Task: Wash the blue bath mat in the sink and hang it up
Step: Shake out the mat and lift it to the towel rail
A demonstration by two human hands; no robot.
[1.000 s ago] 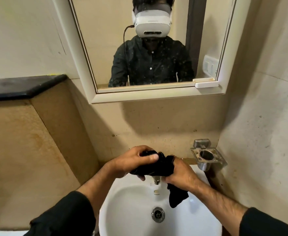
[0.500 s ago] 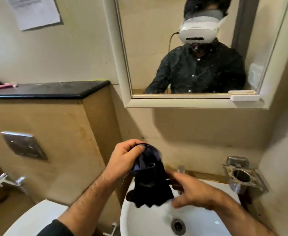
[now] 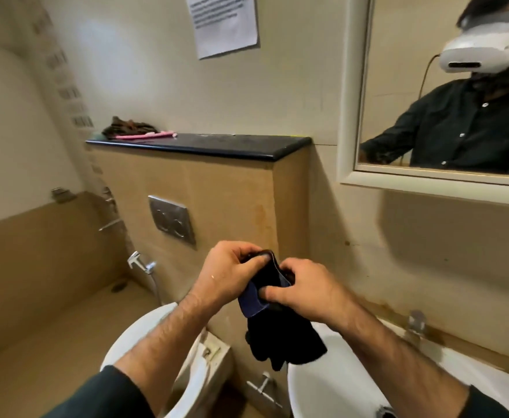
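- Blue bath mat (image 3: 272,321): now lifted left of the sink (image 3: 337,384), beside the toilet (image 3: 144,336); apparently wrung.
- Left hand (image 3: 232,274), right hand (image 3: 303,292): each grip grasping its top edge.
- Washing likely finished; hanging remains.

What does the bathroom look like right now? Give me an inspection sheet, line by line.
Surface: white sink at lower right.
Job's things: dark blue bath mat, bunched, hanging between sink and toilet.
Clutter: dark cloth and pink item on black ledge.
Grippers: left hand and right hand both grip the mat's top.
Cables: nothing seen apart from a headset cord in the mirror.
Surroundings: flush plate, paper notice.
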